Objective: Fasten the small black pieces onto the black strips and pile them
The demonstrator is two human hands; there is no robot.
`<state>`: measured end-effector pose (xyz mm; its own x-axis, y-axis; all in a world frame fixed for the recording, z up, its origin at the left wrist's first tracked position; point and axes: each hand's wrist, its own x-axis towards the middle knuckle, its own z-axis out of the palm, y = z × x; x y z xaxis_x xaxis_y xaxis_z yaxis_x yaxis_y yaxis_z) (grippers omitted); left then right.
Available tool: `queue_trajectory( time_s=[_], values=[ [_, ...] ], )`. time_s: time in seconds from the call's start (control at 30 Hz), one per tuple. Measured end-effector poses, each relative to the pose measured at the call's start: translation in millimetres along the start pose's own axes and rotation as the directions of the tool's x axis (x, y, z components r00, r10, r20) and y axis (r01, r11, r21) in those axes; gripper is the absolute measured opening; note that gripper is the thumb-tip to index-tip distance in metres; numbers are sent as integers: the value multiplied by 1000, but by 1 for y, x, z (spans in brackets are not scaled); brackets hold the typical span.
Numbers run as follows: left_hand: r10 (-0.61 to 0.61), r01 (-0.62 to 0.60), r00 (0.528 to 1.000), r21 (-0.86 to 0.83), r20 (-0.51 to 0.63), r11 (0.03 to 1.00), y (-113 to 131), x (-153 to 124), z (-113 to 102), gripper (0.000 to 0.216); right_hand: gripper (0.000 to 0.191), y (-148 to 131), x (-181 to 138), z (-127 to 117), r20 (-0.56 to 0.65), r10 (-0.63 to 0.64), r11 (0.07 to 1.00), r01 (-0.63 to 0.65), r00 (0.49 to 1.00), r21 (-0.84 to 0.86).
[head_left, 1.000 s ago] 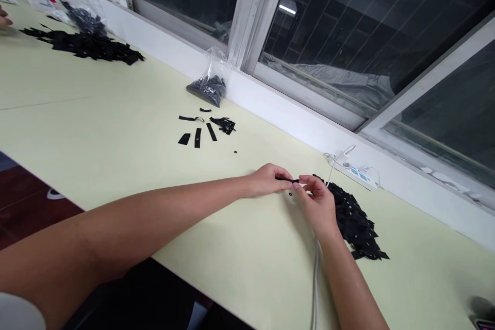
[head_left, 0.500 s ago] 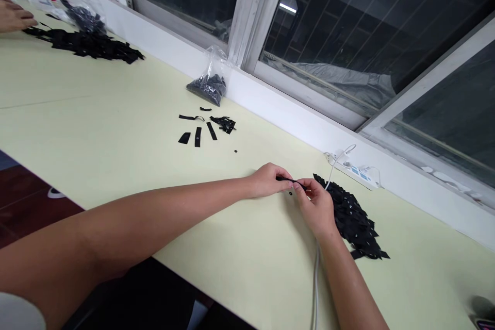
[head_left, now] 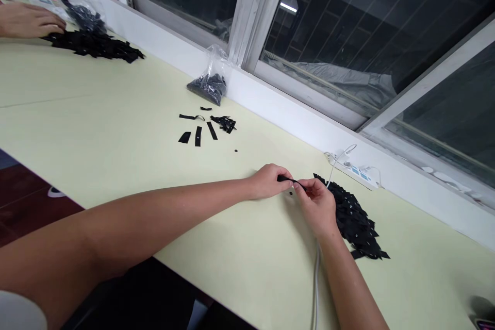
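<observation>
Between my two hands stretches a thin black fabric strip (head_left: 286, 180), held just above the table. My left hand (head_left: 269, 180) pinches one end between thumb and fingers. The other end is pinched by my right hand (head_left: 317, 205), and its fingers hide part of the strip. A small round black piece (head_left: 291, 193) lies on the table beneath the hands. Right beside my right hand is a large pile of black strips (head_left: 358, 221) with small pale dots on them. Several separate strips (head_left: 198, 136) and a small heap of strips (head_left: 225, 124) lie farther off to the left.
A clear plastic bag of small dark pieces (head_left: 211, 86) stands by the window wall. A white power strip (head_left: 353, 169) has a cable (head_left: 316, 278) running under my right forearm. At far left, another person's hand (head_left: 33, 20) touches another black pile (head_left: 96, 45).
The other person's hand at far left has moved right onto the black pile. My hands stay almost in place, and the right one has shifted very slightly to the right.
</observation>
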<state>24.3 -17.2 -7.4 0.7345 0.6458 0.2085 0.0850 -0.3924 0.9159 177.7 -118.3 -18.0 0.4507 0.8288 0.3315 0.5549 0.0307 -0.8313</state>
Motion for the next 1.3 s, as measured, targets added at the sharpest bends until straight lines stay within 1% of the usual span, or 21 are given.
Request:
queue_trajectory(
  time_s=[0.07,0.13,0.27,0.43,0.53,0.63,0.8,0.97,1.13,1.3],
  values=[
    [-3,3,1000,0,13,1000,0,0,0,23,29,1,0,1,-25,1,999,0,1000,37],
    [-11,11,1000,-1,16,1000,-1,-1,1,23,29,2,1,1,-36,-9,999,10,999,39],
    [-9,9,1000,-7,10,1000,0,-1,1,22,31,-1,0,2,-38,-27,999,25,999,-32],
    [3,-3,1000,-17,2,1000,1,-1,1,19,33,-11,-2,0,0,-31,991,31,1000,-132],
    [10,-10,1000,-28,-18,1000,0,-1,2,20,32,-13,-3,-1,10,-42,988,43,999,-146],
    [17,-19,999,-38,-32,999,-1,0,2,20,31,-11,-2,-1,8,-34,992,35,999,-125],
    [12,-14,999,-51,-32,999,0,-1,3,17,35,-4,0,-1,44,26,997,-23,999,-78],
    [25,-27,999,-45,-41,999,1,-1,3,16,35,2,1,1,41,41,998,-40,998,-40],
    [44,-44,999,-32,-24,998,0,0,2,16,36,-1,1,3,42,82,995,-84,996,47],
    [49,-50,999,-25,-16,998,-1,0,2,18,37,-5,0,4,36,85,992,-88,996,93]
  ],
)
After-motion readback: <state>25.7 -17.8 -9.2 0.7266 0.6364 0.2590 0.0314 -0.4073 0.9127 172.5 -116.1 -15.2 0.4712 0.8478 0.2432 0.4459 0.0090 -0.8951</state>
